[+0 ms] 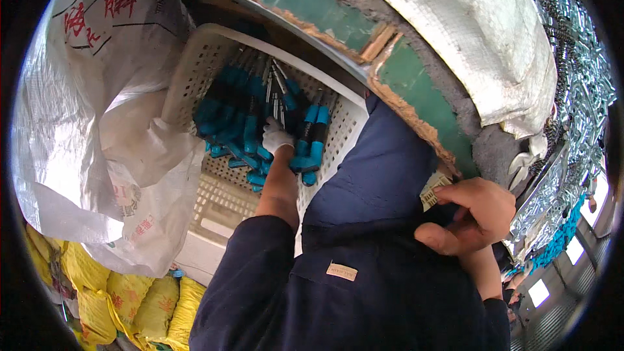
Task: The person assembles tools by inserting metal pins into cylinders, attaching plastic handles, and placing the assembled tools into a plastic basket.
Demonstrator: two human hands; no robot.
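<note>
A white perforated plastic basket (pixel 344 131) on my left holds several teal-and-black tools (pixel 316 133) with T-shaped ends and thin metal shafts. My left hand (pixel 277 138), in a pale glove, reaches down among them. Its fingers are bent in beside a few bare metal shafts (pixel 276 107); what they grip is hidden. My right hand (pixel 473 213) is bare and raised at the edge of the green worktop (pixel 422 88). The thumb stands apart from its curled fingers, with nothing visible between them.
White woven sacks (pixel 104 123) lean left of the basket, above yellow bags (pixel 130 305) on the lower left. The worktop's edge is chipped. A white sack (pixel 468 32) lies on top, with a heap of shiny metal parts (pixel 572 117) at far right. My blue-clad leg (pixel 377 169) is beside the basket.
</note>
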